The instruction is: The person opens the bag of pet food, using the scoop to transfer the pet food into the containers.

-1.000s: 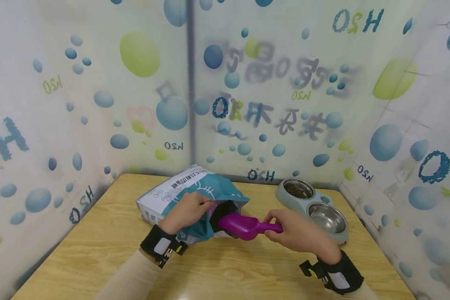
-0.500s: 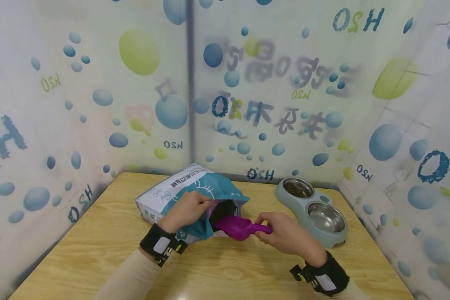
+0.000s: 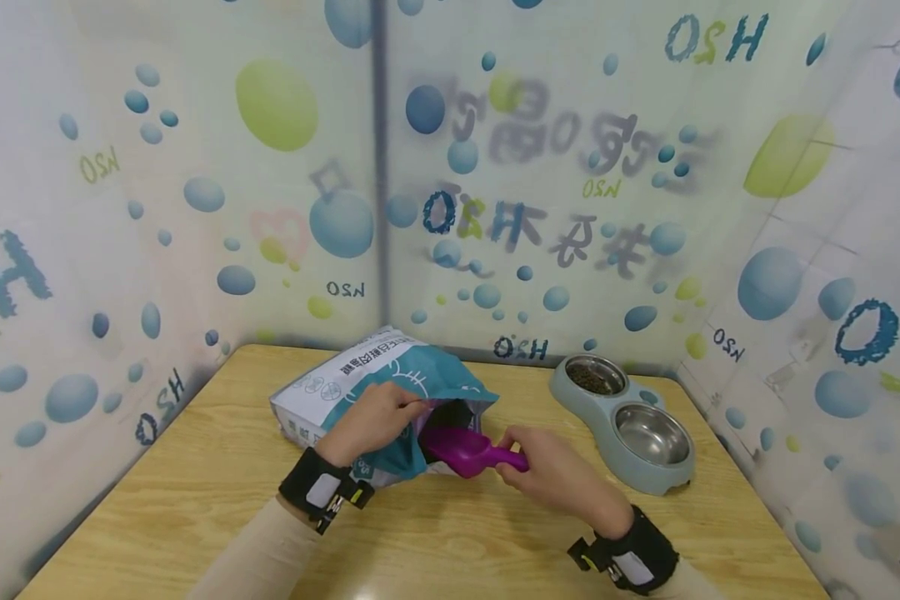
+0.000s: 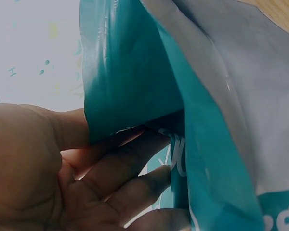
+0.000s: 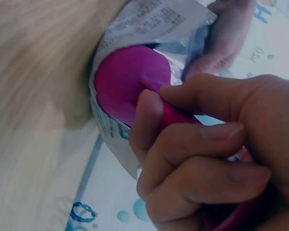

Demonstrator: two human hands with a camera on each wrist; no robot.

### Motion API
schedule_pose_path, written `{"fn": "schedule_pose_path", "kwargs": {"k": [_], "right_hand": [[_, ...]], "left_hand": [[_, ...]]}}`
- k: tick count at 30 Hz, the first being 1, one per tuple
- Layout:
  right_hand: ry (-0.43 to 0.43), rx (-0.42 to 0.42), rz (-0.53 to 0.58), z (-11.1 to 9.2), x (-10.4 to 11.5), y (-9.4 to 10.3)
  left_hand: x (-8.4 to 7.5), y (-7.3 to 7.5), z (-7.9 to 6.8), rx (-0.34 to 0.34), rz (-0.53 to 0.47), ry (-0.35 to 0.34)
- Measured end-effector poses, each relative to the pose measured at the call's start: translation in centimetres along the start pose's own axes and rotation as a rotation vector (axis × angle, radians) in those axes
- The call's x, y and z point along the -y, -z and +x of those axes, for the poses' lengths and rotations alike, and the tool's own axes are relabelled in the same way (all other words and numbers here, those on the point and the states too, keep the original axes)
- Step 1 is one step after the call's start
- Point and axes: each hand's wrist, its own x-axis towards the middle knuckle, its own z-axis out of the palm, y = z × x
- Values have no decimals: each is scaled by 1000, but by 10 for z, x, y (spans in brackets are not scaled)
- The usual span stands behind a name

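Note:
A teal and white pet food bag (image 3: 345,371) lies on its side on the table, its mouth facing right. My left hand (image 3: 375,422) pinches the upper edge of that mouth; in the left wrist view the thumb and fingers (image 4: 130,168) grip the teal rim. My right hand (image 3: 551,471) holds a purple scoop (image 3: 461,450) by its handle, with fingers curled round it. The scoop's front end is inside the bag mouth and hidden there. In the right wrist view the scoop's bowl (image 5: 127,79) sits within the bag's opening.
On the right of the wooden table (image 3: 450,542) stands a pale blue double bowl stand (image 3: 607,429). Its rear steel bowl holds brown kibble (image 3: 594,379); the front steel bowl (image 3: 652,437) shows bare metal. Patterned curtains (image 3: 450,167) enclose the table's back and sides.
My right hand has moved left, pushing the scoop deeper into the bag mouth. My left hand keeps its grip on the rim, and the bag has hardly moved.

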Motion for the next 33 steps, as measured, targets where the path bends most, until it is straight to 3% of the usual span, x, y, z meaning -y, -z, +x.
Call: {"fn": "schedule_pose_path", "kwargs": {"k": [14,33], "right_hand": [[33,-59,27,9,-2,-25],[30,-48,78,10,-7,-35]], "left_hand": [[0,1,1,-14,27,-2],[1,-1,2,-9,18,17]]}}
